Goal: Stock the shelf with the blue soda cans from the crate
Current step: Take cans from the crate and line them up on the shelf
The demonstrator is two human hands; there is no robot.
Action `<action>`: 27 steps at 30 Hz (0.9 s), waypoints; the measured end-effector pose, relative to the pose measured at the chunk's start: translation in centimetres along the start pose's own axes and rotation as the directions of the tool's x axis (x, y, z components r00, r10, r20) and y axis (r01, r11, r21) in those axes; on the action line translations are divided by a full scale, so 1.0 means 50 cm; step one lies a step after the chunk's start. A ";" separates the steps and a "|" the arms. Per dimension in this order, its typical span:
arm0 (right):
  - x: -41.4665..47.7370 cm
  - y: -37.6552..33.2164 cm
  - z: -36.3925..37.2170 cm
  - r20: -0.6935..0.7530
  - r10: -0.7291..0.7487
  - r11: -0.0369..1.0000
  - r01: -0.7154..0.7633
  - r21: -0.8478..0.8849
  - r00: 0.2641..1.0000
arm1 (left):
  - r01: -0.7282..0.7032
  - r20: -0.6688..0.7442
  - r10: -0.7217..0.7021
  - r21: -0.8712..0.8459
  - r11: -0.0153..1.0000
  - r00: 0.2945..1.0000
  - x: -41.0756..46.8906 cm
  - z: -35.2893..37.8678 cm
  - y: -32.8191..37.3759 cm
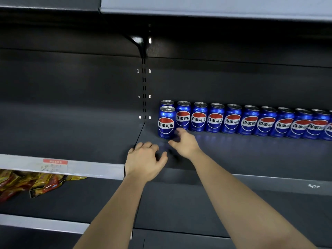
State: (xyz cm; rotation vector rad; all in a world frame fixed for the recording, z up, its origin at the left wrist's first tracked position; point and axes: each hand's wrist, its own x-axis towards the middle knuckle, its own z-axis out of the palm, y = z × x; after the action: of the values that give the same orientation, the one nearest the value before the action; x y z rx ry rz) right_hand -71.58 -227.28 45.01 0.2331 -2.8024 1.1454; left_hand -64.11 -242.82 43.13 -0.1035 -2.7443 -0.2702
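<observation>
A row of several blue soda cans (231, 121) stands along the back of the dark shelf (251, 155), running off to the right. One more blue can (166, 122) stands in front of the row's left end. My right hand (183, 142) is just right of that front can with blurred, loosely spread fingers that hold nothing. My left hand (143, 160) hovers over the shelf's left front corner with its fingers loosely curled and nothing in it. No crate is in view.
A slotted upright (144, 90) and a bracket (140, 44) divide this bay from the bay on the left. Yellow and red snack packets (36, 182) lie on a lower left shelf under a price strip (59, 166). Another shelf (215, 8) overhangs above.
</observation>
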 end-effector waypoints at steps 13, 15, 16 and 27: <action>-0.183 0.046 -0.129 -0.046 0.030 0.975 -0.039 -0.217 0.998 | -0.022 0.006 0.022 0.043 0.999 1.000 -0.121 -0.055 0.054; -0.230 0.055 -0.129 -0.103 0.014 0.975 -0.036 -0.220 0.995 | -0.046 -0.012 0.046 0.020 0.999 0.999 -0.157 -0.059 0.063; -0.257 0.057 -0.127 -0.147 -0.008 0.980 -0.022 -0.200 0.989 | -0.058 -0.024 0.058 0.010 0.998 0.998 -0.177 -0.058 0.067; -0.494 0.154 -0.038 -0.241 0.054 0.997 -0.039 0.070 0.969 | -0.005 0.145 0.006 -0.003 1.000 0.989 -0.394 0.005 0.081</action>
State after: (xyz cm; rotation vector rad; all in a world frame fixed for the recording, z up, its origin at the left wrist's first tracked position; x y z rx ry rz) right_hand -48.63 -218.03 37.25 0.0289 -2.5729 1.1870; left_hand -45.53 -239.48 36.14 -0.1366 -2.8880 -0.2740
